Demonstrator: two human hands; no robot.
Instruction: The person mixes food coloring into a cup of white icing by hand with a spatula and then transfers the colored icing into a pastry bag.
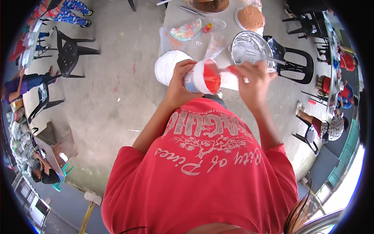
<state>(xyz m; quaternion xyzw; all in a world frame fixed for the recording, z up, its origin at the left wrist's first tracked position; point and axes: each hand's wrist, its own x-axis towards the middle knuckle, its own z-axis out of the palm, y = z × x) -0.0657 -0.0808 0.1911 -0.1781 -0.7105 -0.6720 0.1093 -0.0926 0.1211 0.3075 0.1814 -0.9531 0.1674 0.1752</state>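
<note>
My left hand [182, 77] grips a white plastic tub [198, 77], tilted so its mouth faces right. Bright red, smooth contents [212, 78] show inside it. A light-handled utensil [225, 69] is in my right hand [254, 79]; motion blurs it, and its end reaches the tub's mouth. Whether it is a spoon or a spatula I cannot tell. Just beyond my left hand lies a round white object [172, 66] with a rough, icing-like surface. Past my right hand stands a metal bowl [238, 44] smeared with white, a wire whisk [274, 60] resting in it.
On the table [175, 17] are a clear plastic bag [216, 45], a patterned half-round piece [187, 30], a small red bottle [207, 27], another whisk [214, 22] and a brown dome on a white board [252, 17]. A black chair [306, 61] adjoins its right side. People sit farther off.
</note>
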